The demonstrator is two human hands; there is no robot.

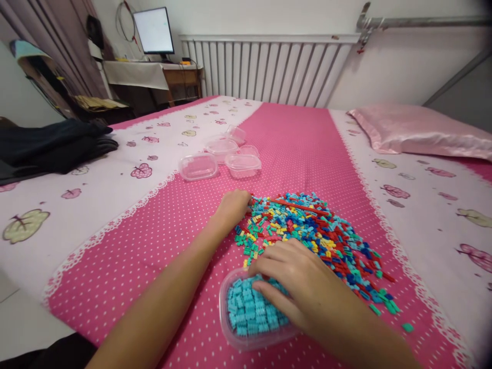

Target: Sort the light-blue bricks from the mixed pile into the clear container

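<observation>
The tub (224, 313) sits on the pink sheet (165, 215) close in front of the person, just on the near side of the pile (326, 238). It is a clear, rounded oblong, upright and uncovered, and its long axis appears to run from left to right; the right hand (294, 269) covers the far right corner, so that end cannot be seen. Inside, light-blue bricks (248, 310) lie closely packed, many in rough rows. The right hand is palm down over the tub, fingers bent and together, thumb a little apart from the index finger; whether a brick is pinched at the tips I cannot tell. The left hand (238, 201) reaches to the far left edge of the pile, its fingers curled inward and mostly hidden, so how far they part and what they hold cannot be told. The mixed pile stretches from there down to the right, its bricks pointing every way; a long red stick (298, 206) lies across its far part, right end slightly nearer the person. One green brick (407, 327) lies apart at the lower right. Beyond the left hand stands a group of clear tubs (243, 164), the front two with long axes running left to right.
</observation>
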